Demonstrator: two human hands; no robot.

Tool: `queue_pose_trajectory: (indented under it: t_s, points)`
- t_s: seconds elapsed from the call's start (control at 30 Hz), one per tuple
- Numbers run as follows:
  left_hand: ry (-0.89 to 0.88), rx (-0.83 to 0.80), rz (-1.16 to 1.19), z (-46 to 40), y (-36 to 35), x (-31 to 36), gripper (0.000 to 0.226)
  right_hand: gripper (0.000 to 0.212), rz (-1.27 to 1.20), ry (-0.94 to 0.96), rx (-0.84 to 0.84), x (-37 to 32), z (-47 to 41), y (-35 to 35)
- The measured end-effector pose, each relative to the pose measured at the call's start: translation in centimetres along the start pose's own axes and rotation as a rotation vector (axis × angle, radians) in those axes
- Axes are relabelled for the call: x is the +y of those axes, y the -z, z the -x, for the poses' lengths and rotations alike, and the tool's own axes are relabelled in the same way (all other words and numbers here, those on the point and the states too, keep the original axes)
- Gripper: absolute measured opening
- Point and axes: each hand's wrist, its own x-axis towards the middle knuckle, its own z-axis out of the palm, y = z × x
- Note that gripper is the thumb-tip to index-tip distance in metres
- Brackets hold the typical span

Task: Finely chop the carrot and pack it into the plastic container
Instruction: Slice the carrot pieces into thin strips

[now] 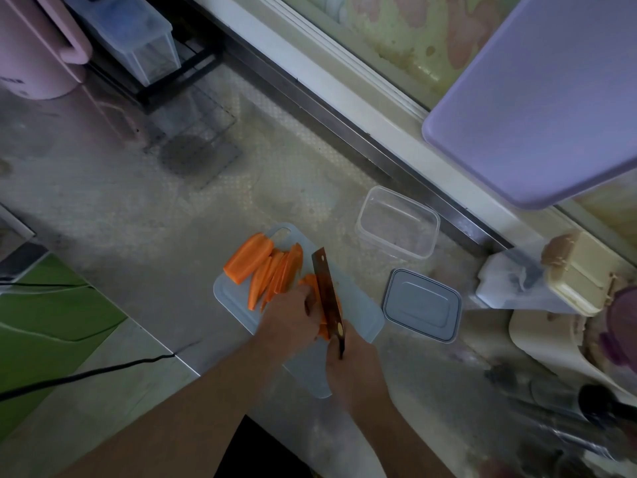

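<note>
On a small grey cutting board (358, 305) lie a thick carrot half (248, 258) and several long carrot slices (275, 279). My left hand (291, 320) presses with curled fingers on a carrot piece (312, 281) beside the blade. My right hand (351, 370) grips the handle of a knife (325, 288), whose blade stands on edge in that carrot piece. The clear plastic container (396, 222) sits open and empty to the right behind the board. Its grey lid (421, 305) lies flat just right of the board.
A pink kettle (38, 46) and a clear bin (134, 39) on a black rack stand at the back left. A purple board (537, 98) leans at the upper right. A cream box (579, 270) and dishes crowd the right side. A black cable (86, 372) runs at left.
</note>
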Motion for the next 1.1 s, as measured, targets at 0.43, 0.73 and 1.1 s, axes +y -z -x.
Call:
queue_pose_trajectory:
  t_s: [0.43, 0.73, 1.1]
  points:
    - [0.001, -0.01, 0.044, 0.2, 0.1, 0.0, 0.021, 0.019, -0.056, -0.026, -0.048, 1.1, 1.8, 0.7]
    - [-0.039, -0.003, 0.014, 0.1, 0.0, -0.6, 0.022, 0.016, 0.027, -0.028, -0.005, 0.6, 0.9, -0.4]
    - [-0.082, 0.017, -0.025, 0.1, -0.1, -0.9, 0.024, 0.024, -0.073, -0.002, 0.031, -0.6, 1.5, 1.2]
